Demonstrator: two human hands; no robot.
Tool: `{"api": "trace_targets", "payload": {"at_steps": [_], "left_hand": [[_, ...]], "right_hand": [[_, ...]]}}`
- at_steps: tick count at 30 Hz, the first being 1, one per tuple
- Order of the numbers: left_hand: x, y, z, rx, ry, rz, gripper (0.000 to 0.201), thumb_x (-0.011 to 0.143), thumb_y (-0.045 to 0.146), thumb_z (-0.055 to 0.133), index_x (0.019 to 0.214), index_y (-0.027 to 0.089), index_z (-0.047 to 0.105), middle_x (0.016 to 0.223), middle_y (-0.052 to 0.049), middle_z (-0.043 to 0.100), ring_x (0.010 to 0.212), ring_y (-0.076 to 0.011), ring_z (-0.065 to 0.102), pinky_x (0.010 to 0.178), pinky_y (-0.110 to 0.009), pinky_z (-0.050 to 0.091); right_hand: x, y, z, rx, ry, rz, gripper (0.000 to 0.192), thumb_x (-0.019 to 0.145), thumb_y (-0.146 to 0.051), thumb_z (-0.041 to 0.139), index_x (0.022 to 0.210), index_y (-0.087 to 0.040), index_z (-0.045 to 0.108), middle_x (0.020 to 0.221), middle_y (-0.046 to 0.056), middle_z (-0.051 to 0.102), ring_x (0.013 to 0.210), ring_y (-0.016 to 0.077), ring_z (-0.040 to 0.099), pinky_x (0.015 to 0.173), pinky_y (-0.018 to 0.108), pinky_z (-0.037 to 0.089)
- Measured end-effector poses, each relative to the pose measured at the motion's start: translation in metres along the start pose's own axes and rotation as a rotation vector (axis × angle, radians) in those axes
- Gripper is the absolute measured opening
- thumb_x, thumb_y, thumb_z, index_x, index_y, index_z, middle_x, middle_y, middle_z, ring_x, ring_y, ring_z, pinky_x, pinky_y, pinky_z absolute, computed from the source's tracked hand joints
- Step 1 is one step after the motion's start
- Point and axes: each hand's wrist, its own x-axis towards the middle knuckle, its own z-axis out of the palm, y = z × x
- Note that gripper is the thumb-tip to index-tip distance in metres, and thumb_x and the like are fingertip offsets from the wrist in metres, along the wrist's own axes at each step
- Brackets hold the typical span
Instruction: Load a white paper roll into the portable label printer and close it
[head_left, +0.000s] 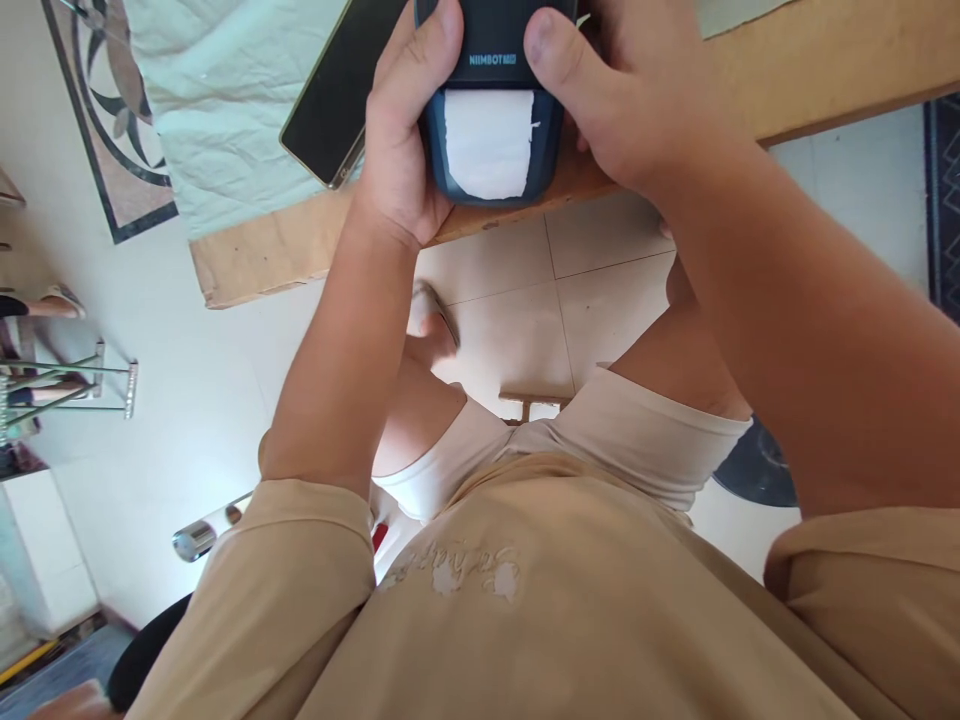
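Observation:
Between both hands, at the top of the head view, is a dark blue handheld label printer (pixel 491 60) marked NIIMBOT. A piece of white label paper (pixel 489 145) with a ragged edge lies over its near end. My left hand (pixel 409 120) is closed round the left side, thumb on top. My right hand (pixel 615 90) grips the other side, its thumb pressing near the printed name. The far end of the printer is cut off by the frame. Just left of my left hand, a dark smartphone (pixel 337 100) lies on the cloth.
A wooden table (pixel 262 250) with a pale green cloth (pixel 217 110) runs across the top, its edge under my hands. My legs straddle the tiled floor (pixel 510 330) below. At the left stands a metal-legged rack (pixel 97 375). Part of another person's hand (pixel 79 700) shows at bottom left.

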Motion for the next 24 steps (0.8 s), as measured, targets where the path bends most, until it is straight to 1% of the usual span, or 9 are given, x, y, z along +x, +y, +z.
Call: {"api": "trace_targets", "payload": {"at_steps": [2, 3, 4, 9, 11, 15, 19, 22, 24], "left_hand": [[0.002, 0.000, -0.003, 0.107, -0.360, 0.102, 0.035, 0.106, 0.025, 0.039, 0.088, 0.025, 0.069, 0.107, -0.005, 0.077, 0.138, -0.0251, 0.047, 0.134, -0.043, 0.023], [0.002, -0.001, -0.005, 0.125, -0.454, 0.136, 0.035, 0.105, 0.023, 0.038, 0.088, 0.025, 0.069, 0.105, -0.006, 0.077, 0.137, -0.0250, 0.049, 0.133, -0.042, 0.026], [0.003, -0.001, -0.007, 0.112, -0.473, 0.148, 0.035, 0.104, 0.021, 0.038, 0.088, 0.025, 0.069, 0.103, -0.006, 0.077, 0.137, -0.0250, 0.051, 0.131, -0.042, 0.030], [0.000, -0.003, -0.008, 0.023, -0.338, 0.123, 0.030, 0.105, 0.022, 0.043, 0.098, 0.025, 0.071, 0.100, -0.001, 0.075, 0.144, -0.0237, 0.049, 0.126, -0.047, 0.037], [-0.001, 0.000, -0.008, 0.059, -0.346, 0.106, 0.020, 0.102, 0.025, 0.051, 0.097, 0.030, 0.070, 0.105, -0.001, 0.075, 0.140, -0.0246, 0.052, 0.123, -0.043, 0.042], [0.006, 0.005, -0.011, 0.061, -0.402, 0.000, 0.013, 0.097, 0.024, 0.058, 0.100, 0.034, 0.065, 0.110, -0.002, 0.074, 0.124, -0.0261, 0.065, 0.102, -0.038, 0.056], [0.014, 0.007, -0.014, -0.010, -0.341, -0.064, 0.010, 0.095, 0.019, 0.062, 0.101, 0.026, 0.065, 0.095, -0.002, 0.074, 0.100, -0.0233, 0.074, 0.080, -0.033, 0.061], [0.014, 0.009, -0.015, -0.001, -0.392, -0.096, 0.013, 0.093, 0.022, 0.067, 0.105, 0.024, 0.064, 0.098, -0.005, 0.076, 0.097, -0.0238, 0.076, 0.083, -0.034, 0.061], [0.012, 0.012, -0.014, -0.006, -0.401, -0.143, 0.012, 0.093, 0.022, 0.064, 0.105, 0.027, 0.064, 0.103, -0.005, 0.076, 0.109, -0.0271, 0.075, 0.090, -0.037, 0.061]], "right_hand": [[-0.001, 0.001, 0.001, 0.010, 0.009, 0.003, 0.072, 0.099, -0.069, 0.039, 0.123, -0.007, 0.067, 0.075, 0.002, 0.051, 0.080, 0.0141, 0.056, 0.078, 0.028, 0.039], [-0.001, 0.001, 0.002, 0.018, 0.013, 0.001, 0.076, 0.097, -0.072, 0.039, 0.124, -0.007, 0.066, 0.078, 0.003, 0.052, 0.078, 0.0134, 0.055, 0.077, 0.028, 0.038], [-0.001, 0.001, 0.003, 0.025, 0.015, -0.003, 0.079, 0.096, -0.075, 0.038, 0.125, -0.006, 0.066, 0.080, 0.003, 0.053, 0.078, 0.0129, 0.054, 0.077, 0.028, 0.037], [-0.002, -0.001, 0.003, 0.072, 0.016, 0.008, 0.095, 0.086, -0.090, 0.038, 0.121, -0.007, 0.067, 0.085, 0.003, 0.054, 0.079, 0.0107, 0.050, 0.081, 0.029, 0.039], [-0.002, 0.000, 0.002, 0.116, 0.016, 0.039, 0.094, 0.081, -0.092, 0.044, 0.120, -0.010, 0.067, 0.088, 0.003, 0.058, 0.081, 0.0106, 0.052, 0.079, 0.028, 0.040], [-0.002, 0.004, 0.001, 0.264, -0.020, 0.050, 0.096, 0.076, -0.090, 0.057, 0.133, -0.014, 0.057, 0.118, 0.007, 0.063, 0.097, 0.0120, 0.059, 0.082, 0.027, 0.047], [-0.002, 0.008, 0.004, 0.286, -0.020, 0.085, 0.094, 0.075, -0.087, 0.062, 0.135, -0.015, 0.052, 0.096, 0.003, 0.062, 0.081, 0.0109, 0.058, 0.072, 0.027, 0.046], [-0.004, 0.004, 0.007, 0.272, 0.034, 0.146, 0.093, 0.071, -0.090, 0.063, 0.131, -0.020, 0.055, 0.087, 0.001, 0.060, 0.074, 0.0096, 0.055, 0.069, 0.027, 0.045], [-0.005, -0.002, 0.009, 0.252, 0.057, 0.184, 0.096, 0.067, -0.095, 0.060, 0.129, -0.021, 0.056, 0.082, -0.001, 0.057, 0.071, 0.0086, 0.052, 0.068, 0.027, 0.046]]}}
